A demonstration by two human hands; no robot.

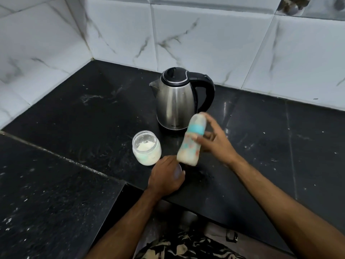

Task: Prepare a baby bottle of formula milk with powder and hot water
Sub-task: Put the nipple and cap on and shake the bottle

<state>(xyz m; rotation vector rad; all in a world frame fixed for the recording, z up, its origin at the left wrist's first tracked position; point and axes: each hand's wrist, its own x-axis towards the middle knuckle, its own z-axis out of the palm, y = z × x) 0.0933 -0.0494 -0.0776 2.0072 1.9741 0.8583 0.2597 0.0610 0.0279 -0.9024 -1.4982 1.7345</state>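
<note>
A baby bottle (190,144) with a teal collar and milky contents is tilted and blurred in the air, gripped by my right hand (214,141) just in front of the steel kettle (176,101). An open glass jar of white powder (146,147) stands to the left of the bottle. My left hand (165,176) rests on the counter below the bottle, closed over a small pale round object (178,171) that is mostly hidden.
The black stone counter (84,113) meets white marbled wall tiles (205,40) at the back and left. The counter steps at a front edge (186,206) near my body. White specks of powder lie scattered over the surface.
</note>
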